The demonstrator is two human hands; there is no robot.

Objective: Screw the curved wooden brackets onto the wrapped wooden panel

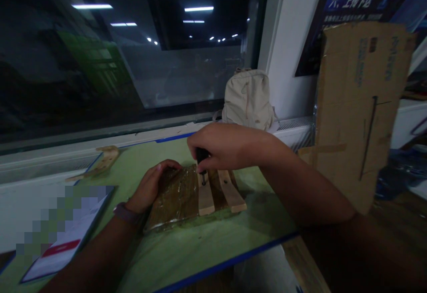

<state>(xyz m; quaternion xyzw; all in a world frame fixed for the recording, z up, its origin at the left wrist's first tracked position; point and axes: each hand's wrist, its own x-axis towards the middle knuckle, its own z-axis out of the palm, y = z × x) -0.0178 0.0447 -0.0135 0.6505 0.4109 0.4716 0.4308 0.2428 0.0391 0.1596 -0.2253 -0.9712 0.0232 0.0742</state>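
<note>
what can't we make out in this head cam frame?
All head view:
- Dark-handled tool: handle partly hidden by the right hand.
- Two light wooden pieces: far ends hidden behind the right hand.
- Printed sheet: partly masked by a pixelated patch.
- Poster: top cut off by the frame edge.
- Cardboard: small print too blurred to read.
</note>
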